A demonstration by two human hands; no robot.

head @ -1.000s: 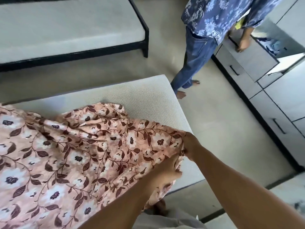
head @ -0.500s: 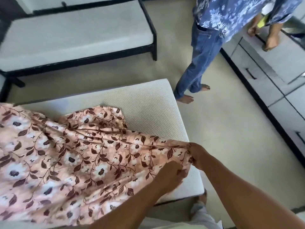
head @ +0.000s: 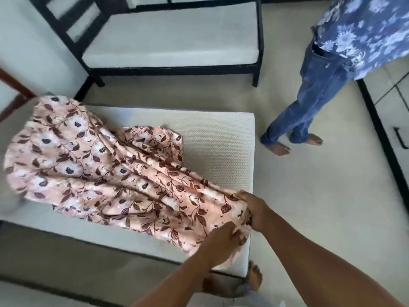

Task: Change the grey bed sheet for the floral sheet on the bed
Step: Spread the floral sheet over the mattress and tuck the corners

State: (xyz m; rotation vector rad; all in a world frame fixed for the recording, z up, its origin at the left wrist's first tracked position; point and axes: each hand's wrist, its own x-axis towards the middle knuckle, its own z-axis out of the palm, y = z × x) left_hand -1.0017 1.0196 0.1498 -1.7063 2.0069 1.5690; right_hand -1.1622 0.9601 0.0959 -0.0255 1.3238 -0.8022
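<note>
Evidently to pull it flat over the bare mattress (head: 221,138), both hands gathered one end of the floral sheet (head: 106,173) at its near corner. The right hand (head: 254,211) clamped its curled fingers round a bunch of cloth; the left hand (head: 223,238), just beside it, pinched the same edge. Away from the grip the sheet trailed in crumpled folds across the mattress; a barefoot person (head: 321,96) stood beyond

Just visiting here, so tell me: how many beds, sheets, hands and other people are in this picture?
Beds: 2, the near bed and the far bed
Sheets: 1, the floral sheet
Hands: 2, the left hand and the right hand
Other people: 1, a bystander
Total: 6
</note>
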